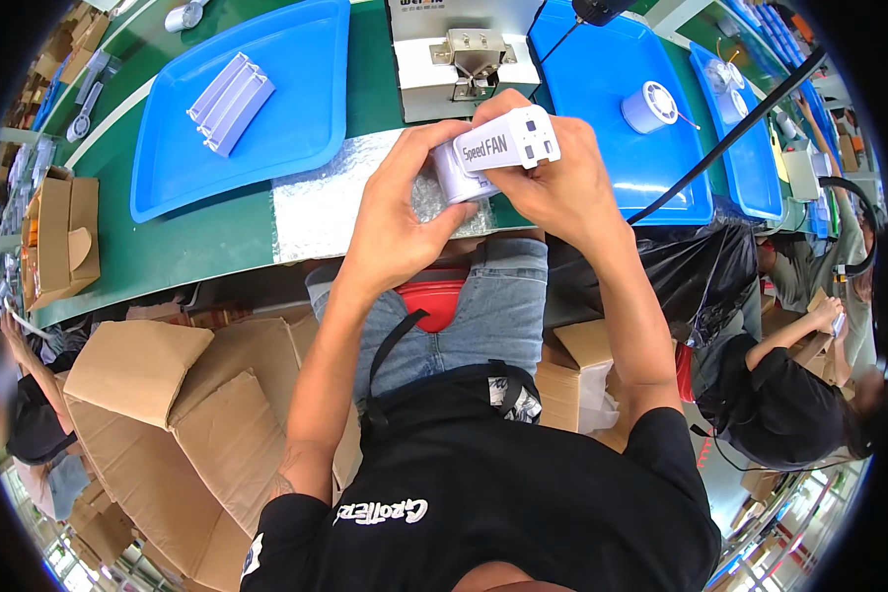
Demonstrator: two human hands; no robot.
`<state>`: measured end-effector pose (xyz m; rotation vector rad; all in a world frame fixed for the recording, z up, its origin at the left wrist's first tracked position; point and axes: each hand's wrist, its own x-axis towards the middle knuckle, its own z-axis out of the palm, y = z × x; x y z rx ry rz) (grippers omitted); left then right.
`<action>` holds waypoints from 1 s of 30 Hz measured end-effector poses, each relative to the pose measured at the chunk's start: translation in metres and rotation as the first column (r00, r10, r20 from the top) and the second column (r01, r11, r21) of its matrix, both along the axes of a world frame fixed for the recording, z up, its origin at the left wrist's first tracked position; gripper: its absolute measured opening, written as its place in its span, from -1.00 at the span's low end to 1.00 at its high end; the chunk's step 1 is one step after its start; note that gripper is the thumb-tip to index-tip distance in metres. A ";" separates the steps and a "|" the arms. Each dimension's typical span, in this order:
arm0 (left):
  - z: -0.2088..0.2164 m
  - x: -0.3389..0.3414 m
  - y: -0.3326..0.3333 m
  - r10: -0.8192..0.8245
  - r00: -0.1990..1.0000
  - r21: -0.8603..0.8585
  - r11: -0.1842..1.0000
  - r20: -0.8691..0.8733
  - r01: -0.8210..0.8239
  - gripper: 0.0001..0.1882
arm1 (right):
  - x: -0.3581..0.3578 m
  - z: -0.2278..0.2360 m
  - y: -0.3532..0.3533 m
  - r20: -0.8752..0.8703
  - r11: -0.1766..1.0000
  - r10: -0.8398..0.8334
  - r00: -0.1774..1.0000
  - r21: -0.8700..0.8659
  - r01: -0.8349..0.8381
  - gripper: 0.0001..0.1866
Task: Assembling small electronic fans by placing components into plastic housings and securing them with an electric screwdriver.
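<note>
Head view: both hands meet above the near edge of the green conveyor table (197, 247), over a silver foil mat (316, 202). The left hand (400, 212) wraps its fingers around a small white cylindrical fan body (456, 176). The right hand (553, 183) pinches a white carton (511, 140) from above, fingers curled over its far side. The carton's long axis runs left to right, tilted slightly upward at the right end, touching the fan body. Two blue trays (168, 168) flank a white machine (464, 59) at the far edge.

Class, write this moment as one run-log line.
left hand: holds white fan | right hand: holds small white box | over green belt
</note>
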<state>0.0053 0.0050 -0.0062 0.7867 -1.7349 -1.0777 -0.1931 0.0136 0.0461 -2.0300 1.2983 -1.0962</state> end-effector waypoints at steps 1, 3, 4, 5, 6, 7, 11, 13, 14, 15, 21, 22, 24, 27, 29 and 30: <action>0.001 -0.001 0.000 0.007 1.000 -0.017 1.000 0.008 -0.007 -0.29 | 0.001 -0.001 0.001 -0.031 0.999 -0.010 0.999 -0.051 0.009 -0.63; 0.004 -0.002 0.000 0.008 1.000 -0.025 1.000 0.008 -0.007 -0.29 | 0.003 -0.001 0.003 -0.063 0.995 -0.021 0.998 -0.102 0.014 -0.63; 0.005 -0.002 0.000 0.007 1.000 -0.034 0.999 0.010 -0.007 -0.29 | 0.004 -0.001 0.004 -0.088 0.989 -0.035 0.996 -0.148 0.022 -0.63; 0.005 -0.002 0.000 0.008 1.000 -0.033 0.999 0.009 -0.008 -0.29 | 0.004 0.000 0.004 -0.112 0.980 -0.050 0.992 -0.195 0.028 -0.63; 0.005 -0.001 0.000 0.007 1.000 -0.026 1.000 0.008 -0.007 -0.30 | 0.004 0.000 0.004 -0.114 0.981 -0.049 0.992 -0.193 0.026 -0.63; 0.005 -0.001 0.000 0.004 1.000 -0.020 1.000 0.008 -0.004 -0.30 | 0.004 0.000 0.005 -0.097 0.984 -0.041 0.994 -0.178 0.023 -0.62; 0.008 0.001 -0.001 -0.003 0.999 -0.052 0.999 0.047 0.005 -0.30 | -0.001 0.001 0.002 -0.067 0.992 -0.003 0.998 -0.122 -0.005 -0.63; 0.008 0.000 -0.001 0.007 0.999 -0.043 0.999 0.045 -0.005 -0.31 | -0.001 0.006 0.002 -0.078 0.998 -0.005 0.997 -0.069 -0.001 -0.69; 0.009 -0.001 -0.001 0.008 0.999 -0.044 0.999 0.044 -0.006 -0.31 | -0.001 0.008 0.001 -0.090 1.000 -0.007 0.996 -0.015 0.005 -0.74; 0.009 -0.002 -0.001 0.024 0.999 -0.063 0.998 0.042 -0.021 -0.31 | -0.001 0.008 0.000 -0.091 1.000 -0.006 0.996 -0.016 0.005 -0.74; 0.005 -0.009 -0.001 0.083 0.995 -0.089 0.993 0.051 -0.078 -0.30 | -0.005 0.008 -0.006 -0.119 0.996 0.033 0.992 -0.083 -0.043 -0.76; 0.006 -0.008 -0.002 0.084 0.995 -0.085 0.993 0.052 -0.079 -0.30 | -0.003 0.010 -0.005 -0.122 0.997 0.031 0.992 -0.060 -0.039 -0.76; 0.006 -0.008 -0.002 0.081 0.996 -0.072 0.994 0.046 -0.077 -0.30 | -0.002 0.010 -0.006 -0.125 0.999 0.032 0.992 -0.037 -0.037 -0.76; 0.005 -0.007 -0.003 0.081 0.996 -0.066 0.995 0.037 -0.078 -0.33 | -0.003 0.009 -0.007 -0.144 0.996 0.041 0.989 -0.075 -0.053 -0.75; 0.004 -0.008 -0.003 0.088 0.995 -0.073 0.994 0.035 -0.086 -0.34 | -0.002 0.010 -0.004 -0.080 0.999 0.035 0.996 0.009 -0.034 -0.62; 0.004 -0.009 -0.002 0.097 0.995 -0.083 0.992 0.023 -0.095 -0.36 | -0.002 0.010 -0.004 -0.081 0.999 0.037 0.996 0.010 -0.036 -0.62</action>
